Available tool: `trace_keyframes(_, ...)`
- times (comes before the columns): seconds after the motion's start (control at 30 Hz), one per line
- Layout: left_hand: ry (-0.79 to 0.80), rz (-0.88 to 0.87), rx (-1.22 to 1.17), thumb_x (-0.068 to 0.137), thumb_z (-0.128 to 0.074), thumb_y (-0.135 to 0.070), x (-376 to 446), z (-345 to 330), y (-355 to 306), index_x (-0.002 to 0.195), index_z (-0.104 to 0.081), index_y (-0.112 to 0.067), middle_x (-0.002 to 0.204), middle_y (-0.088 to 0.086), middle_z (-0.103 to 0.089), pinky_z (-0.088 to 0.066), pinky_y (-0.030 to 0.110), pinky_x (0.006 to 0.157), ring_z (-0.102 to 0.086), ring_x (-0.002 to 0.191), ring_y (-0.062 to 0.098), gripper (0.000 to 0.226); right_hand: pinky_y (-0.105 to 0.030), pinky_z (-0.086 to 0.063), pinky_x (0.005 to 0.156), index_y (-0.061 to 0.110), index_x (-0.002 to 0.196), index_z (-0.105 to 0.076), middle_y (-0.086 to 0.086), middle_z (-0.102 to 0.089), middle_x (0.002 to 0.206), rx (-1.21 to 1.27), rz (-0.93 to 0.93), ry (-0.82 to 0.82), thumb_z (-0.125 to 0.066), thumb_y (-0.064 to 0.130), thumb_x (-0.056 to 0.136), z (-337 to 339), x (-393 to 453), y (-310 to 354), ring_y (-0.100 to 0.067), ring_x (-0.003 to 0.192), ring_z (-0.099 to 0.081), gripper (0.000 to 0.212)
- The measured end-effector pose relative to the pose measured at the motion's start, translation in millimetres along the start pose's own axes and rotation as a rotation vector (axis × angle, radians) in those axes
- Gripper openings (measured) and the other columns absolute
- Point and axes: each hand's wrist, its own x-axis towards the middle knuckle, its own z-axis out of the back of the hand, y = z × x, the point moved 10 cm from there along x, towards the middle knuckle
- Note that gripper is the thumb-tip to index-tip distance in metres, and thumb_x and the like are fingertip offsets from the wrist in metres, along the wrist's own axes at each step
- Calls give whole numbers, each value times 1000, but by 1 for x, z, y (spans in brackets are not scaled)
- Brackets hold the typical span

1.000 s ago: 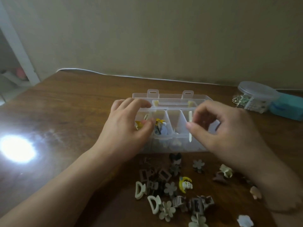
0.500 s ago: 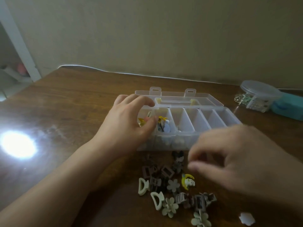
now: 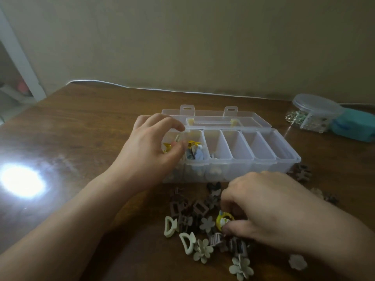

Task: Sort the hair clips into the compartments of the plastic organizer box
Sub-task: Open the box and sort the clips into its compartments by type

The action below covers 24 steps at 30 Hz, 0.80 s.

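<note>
The clear plastic organizer box lies open on the wooden table, lid flat behind it. Yellow and blue clips sit in its two leftmost compartments; the right ones look bare. My left hand curls over the box's left end, thumb at the first divider beside a yellow clip. A pile of hair clips, brown claws and pale flowers, lies in front of the box. My right hand is down on the pile and pinches a yellow ring-shaped clip between thumb and fingers.
A round clear lidded container and a teal box stand at the back right. More clips lie right of the organizer, and a white flower clip near the front. A white cable runs along the table's back edge.
My right hand has moved from over the box's middle compartments down to the pile and closed on the yellow clip. My left hand has stayed at the box's left end.
</note>
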Motion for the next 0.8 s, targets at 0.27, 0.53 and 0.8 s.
trace_keyframes(0.27, 2, -2, -18, 86, -48, -50, -1, -1, 0, 117, -62, -32, 124, -23, -49, -28, 29, 96, -29, 130, 7, 39, -17, -37, 54, 40, 97, -67, 20, -58, 77, 269, -68, -442, -45, 67, 77, 55, 0, -42, 7, 71, -51, 40)
trace_keyframes(0.53, 1, -5, -2, 85, -49, -52, -2, 1, 1, 121, -59, -34, 125, -23, -48, -32, 33, 97, -31, 132, 9, 41, -23, -38, 57, 41, 113, -62, 19, -54, 80, 190, -132, -540, -45, 58, 86, 55, 3, -65, 3, 70, -47, 37)
trace_keyframes(0.8, -9, -12, 31, 85, -47, -54, 1, 1, -3, 119, -60, -33, 123, -19, -49, -32, 39, 98, -29, 130, 14, 42, -16, -45, 48, 47, 87, -60, 20, -63, 85, 415, -112, -520, -49, 66, 68, 77, -46, -81, 2, 78, -59, 29)
